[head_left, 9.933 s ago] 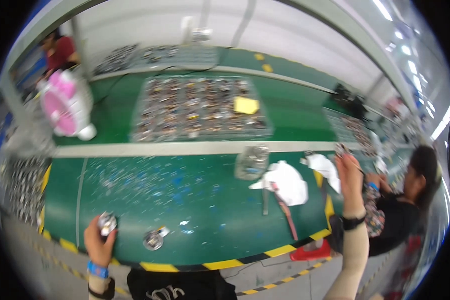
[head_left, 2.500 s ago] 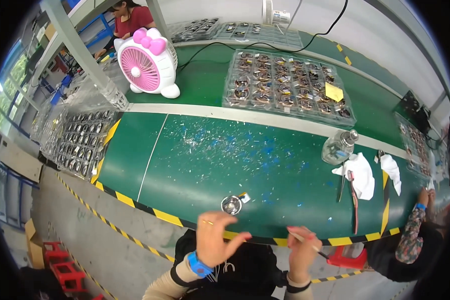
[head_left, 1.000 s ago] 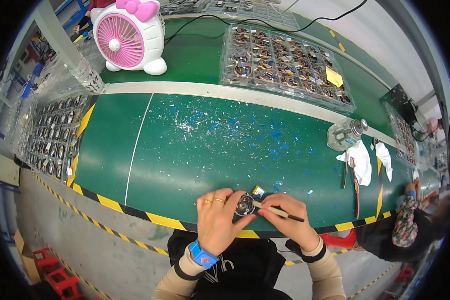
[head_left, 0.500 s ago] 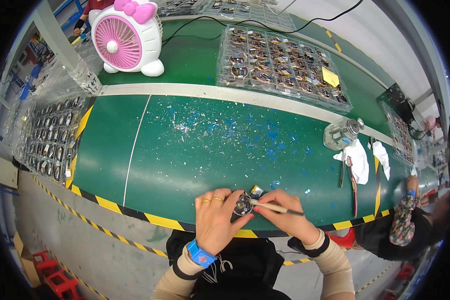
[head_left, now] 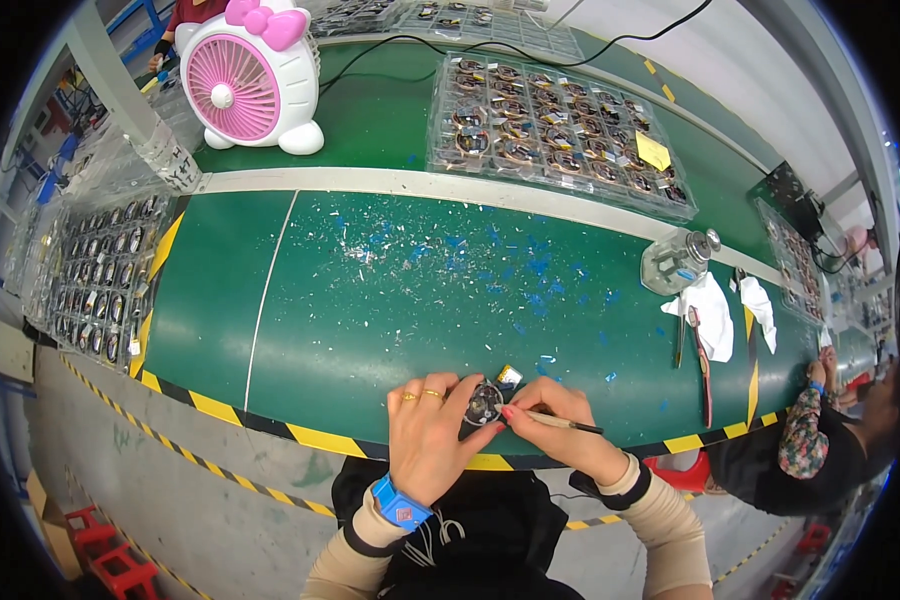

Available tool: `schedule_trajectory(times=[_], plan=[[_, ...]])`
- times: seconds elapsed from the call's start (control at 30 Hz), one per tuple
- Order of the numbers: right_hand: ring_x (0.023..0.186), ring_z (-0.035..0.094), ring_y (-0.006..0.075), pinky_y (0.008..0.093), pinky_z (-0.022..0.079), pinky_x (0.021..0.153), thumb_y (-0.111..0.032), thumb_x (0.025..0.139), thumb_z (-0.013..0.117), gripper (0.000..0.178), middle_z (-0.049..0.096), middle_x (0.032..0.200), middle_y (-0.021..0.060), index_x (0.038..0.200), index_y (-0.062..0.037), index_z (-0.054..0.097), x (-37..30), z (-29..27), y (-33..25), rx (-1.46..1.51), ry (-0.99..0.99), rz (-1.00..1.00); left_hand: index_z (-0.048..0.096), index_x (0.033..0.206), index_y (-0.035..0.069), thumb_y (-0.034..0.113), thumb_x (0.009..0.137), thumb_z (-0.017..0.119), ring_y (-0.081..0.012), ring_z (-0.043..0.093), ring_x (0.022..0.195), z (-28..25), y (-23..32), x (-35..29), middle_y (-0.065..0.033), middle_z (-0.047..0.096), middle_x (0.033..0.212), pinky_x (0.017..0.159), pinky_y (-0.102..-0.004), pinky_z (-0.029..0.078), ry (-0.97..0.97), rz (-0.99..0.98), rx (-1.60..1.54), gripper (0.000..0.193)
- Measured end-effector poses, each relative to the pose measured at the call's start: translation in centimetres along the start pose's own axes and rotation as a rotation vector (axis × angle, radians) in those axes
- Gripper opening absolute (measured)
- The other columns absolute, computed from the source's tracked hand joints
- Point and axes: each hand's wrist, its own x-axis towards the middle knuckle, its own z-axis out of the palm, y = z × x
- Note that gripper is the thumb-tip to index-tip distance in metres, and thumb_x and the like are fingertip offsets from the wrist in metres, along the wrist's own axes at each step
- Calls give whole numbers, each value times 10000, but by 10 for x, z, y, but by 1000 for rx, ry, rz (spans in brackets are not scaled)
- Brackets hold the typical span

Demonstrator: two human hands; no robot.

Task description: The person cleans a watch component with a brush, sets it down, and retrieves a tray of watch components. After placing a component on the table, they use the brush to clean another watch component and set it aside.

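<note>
Near the table's front edge, my left hand (head_left: pixel 425 435) is closed around a small round electronic part (head_left: pixel 484 404), dark inside with a pale rim. A small yellow and silver block (head_left: pixel 509 377) lies just beyond it; whether the two are joined I cannot make out. My right hand (head_left: pixel 560 425) pinches a slim pen-like tool (head_left: pixel 560 422), pale toward the front and dark at the back end. Its tip meets or hovers over the round part's right side. The fingers partly hide both things.
White and blue scraps (head_left: pixel 450 260) litter the green table (head_left: pixel 210 300). To the right are a glass pump bottle (head_left: pixel 670 265), white tissue (head_left: pixel 712 310) and a red-handled brush (head_left: pixel 704 375). Parts trays (head_left: pixel 570 125) stand behind, a pink-white fan (head_left: pixel 305 90) back left. A co-worker (head_left: pixel 805 430) sits at right.
The pen-like tool has tipped lower, and its front end has shifted slightly at the round part. My right hand has moved a little left. Both hands keep their hold.
</note>
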Motion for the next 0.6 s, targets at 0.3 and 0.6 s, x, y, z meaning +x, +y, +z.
schedule_trajectory(times=[0.3, 0.6], plan=[[645, 572, 51, 206, 445, 556, -97, 843, 717, 163, 634, 751, 27, 833, -38, 565, 0, -3, 4, -81, -88, -9, 636, 1136, 63, 207, 643, 803, -240, 527, 919, -4, -6, 1, -54, 548, 1007, 797, -379, 364, -55, 33, -12, 541], [646, 567, 60, 213, 435, 552, -90, 835, 725, 150, 637, 779, 31, 853, -46, 582, 2, 1, 6, -138, -51, -69, 621, 1193, 72, 185, 669, 769, -245, 518, 922, -6, -12, 2, -57, 549, 1058, 795, -368, 354, -114, 83, -18, 556]])
